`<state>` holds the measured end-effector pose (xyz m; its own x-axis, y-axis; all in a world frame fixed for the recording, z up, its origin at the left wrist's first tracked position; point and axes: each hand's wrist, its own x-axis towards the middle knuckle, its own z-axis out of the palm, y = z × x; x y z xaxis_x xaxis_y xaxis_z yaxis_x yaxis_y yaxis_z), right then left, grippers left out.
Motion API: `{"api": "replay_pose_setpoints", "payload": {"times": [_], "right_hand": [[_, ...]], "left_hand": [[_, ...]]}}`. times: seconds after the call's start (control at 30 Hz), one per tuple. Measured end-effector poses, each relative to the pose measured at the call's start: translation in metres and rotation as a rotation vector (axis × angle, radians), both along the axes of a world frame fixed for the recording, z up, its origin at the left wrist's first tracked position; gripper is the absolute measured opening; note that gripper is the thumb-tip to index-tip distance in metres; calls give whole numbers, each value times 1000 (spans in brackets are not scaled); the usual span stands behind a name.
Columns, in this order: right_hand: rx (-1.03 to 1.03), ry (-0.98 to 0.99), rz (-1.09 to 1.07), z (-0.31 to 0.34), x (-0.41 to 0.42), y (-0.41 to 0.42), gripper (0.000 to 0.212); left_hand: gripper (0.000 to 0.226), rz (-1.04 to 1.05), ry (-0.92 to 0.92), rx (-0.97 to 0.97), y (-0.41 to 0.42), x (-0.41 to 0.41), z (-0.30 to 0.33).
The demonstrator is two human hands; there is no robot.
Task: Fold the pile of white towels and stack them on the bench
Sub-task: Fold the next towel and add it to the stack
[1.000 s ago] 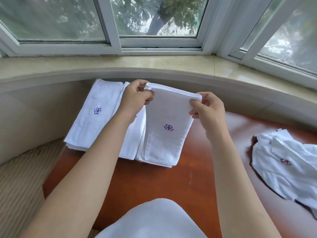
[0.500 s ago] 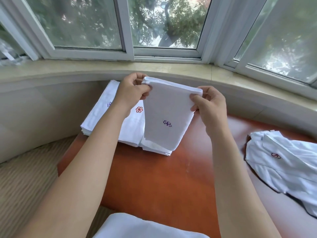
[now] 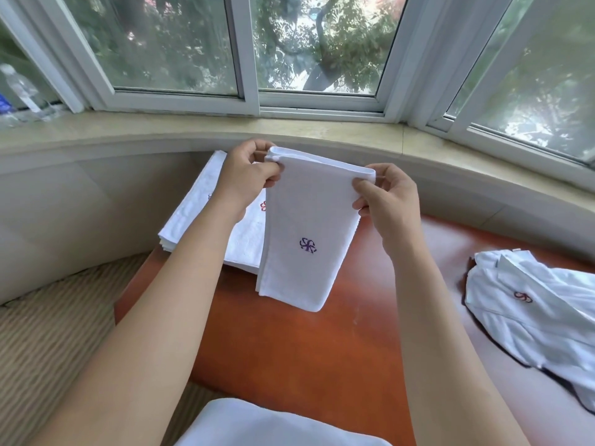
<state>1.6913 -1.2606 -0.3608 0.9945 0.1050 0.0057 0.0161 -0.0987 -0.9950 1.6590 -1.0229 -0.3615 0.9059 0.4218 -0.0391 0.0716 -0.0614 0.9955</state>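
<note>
Head view. My left hand [image 3: 249,178] and right hand [image 3: 384,201] each pinch a top corner of the folded towel [image 3: 306,233], which hangs above the bench [image 3: 289,342], probably so its layers fall square before stacking. The stack of folded towels [image 3: 199,207] lies behind, by the wall; the unfolded pile [image 3: 534,304] lies right. The towel bears a purple embroidered emblem [image 3: 308,245]; I read no lettering.

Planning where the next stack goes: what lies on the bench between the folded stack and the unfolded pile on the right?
Bare bench wood in the head view; only the held towel hangs above it.
</note>
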Motion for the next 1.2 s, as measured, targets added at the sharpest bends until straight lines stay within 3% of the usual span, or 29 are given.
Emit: {"api": "replay_pose_setpoints", "payload": {"times": [0.63,0.83,0.97,1.07,1.2], "right_hand": [[-139,166,-148,-105,166,60,22],[-158,225,-190,-166,235,74,35],[-135,332,-78,-223,246,83,71],[-263,403,-23,-271,224,83,62],[-425,427,-23,-300,186,69,54]], "left_hand": [[24,-75,213,-8,45,184,-106],[29,-99,272,23,55,247,-161],[55,-249,424,98,57,254,-217],[51,-398,536,272,49,227,-267],[42,-543,549,513,44,183,-304]]}}
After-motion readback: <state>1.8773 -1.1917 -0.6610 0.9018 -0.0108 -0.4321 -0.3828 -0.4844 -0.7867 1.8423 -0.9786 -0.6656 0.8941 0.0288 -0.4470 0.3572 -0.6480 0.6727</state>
